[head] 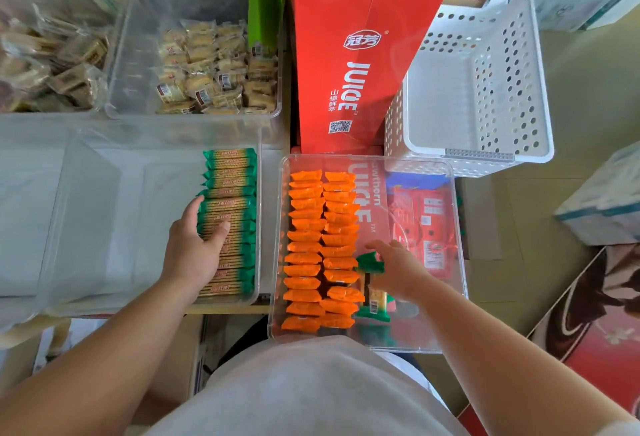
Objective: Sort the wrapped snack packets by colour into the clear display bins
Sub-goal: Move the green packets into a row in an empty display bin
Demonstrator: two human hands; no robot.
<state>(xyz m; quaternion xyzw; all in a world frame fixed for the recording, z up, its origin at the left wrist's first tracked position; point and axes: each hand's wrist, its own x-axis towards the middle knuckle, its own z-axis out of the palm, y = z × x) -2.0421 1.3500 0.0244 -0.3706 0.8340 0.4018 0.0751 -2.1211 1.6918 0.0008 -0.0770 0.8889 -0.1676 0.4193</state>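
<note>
Under the left fingers [221,230]: row of green-ended packets [230,176], stacked flat along the right wall of the left clear bin [104,300]. Held in the right fingers [379,247]: single green packet [373,292], just right of two columns of orange packets [320,228] in the right clear bin [446,262].

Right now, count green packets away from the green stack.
1: a green packet held in the right hand, over the clear bin, right of the orange packets. The hand may hide another.
</note>
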